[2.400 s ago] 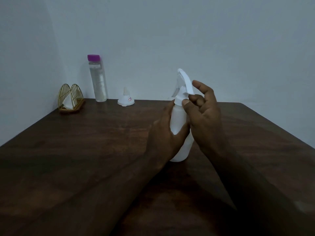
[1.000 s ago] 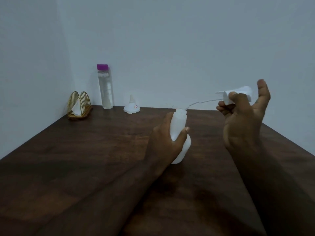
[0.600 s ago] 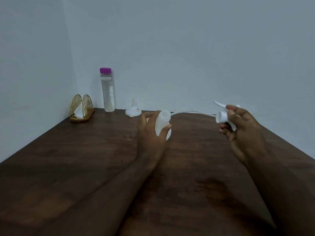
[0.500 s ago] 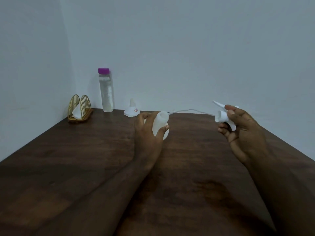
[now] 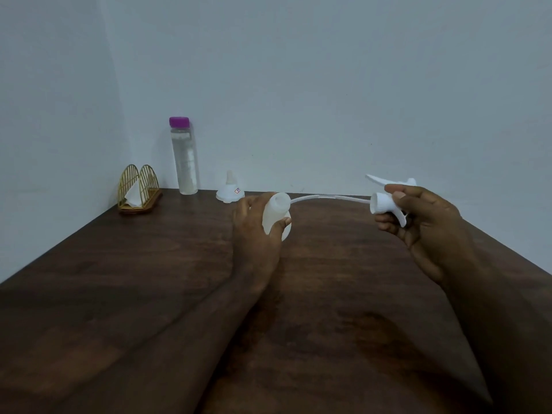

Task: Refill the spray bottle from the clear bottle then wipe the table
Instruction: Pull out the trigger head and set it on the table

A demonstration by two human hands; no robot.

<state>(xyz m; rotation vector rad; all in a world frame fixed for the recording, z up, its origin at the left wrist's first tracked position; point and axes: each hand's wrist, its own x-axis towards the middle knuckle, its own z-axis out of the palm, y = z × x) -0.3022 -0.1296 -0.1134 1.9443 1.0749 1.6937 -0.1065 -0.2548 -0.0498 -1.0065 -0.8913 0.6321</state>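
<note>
White plastic fills both grips: our left hand [image 5: 257,231] wraps the open spray bottle [image 5: 276,216] on the surface [image 5: 149,279] to steady it, our right hand [image 5: 424,222] pinches the trigger head [image 5: 385,201] aside — clear bottle [image 5: 184,158] capped by the wall.

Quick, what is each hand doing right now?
Left hand: closed around the spray bottle.
Right hand: closed on the spray head, its tube trailing left.
</note>
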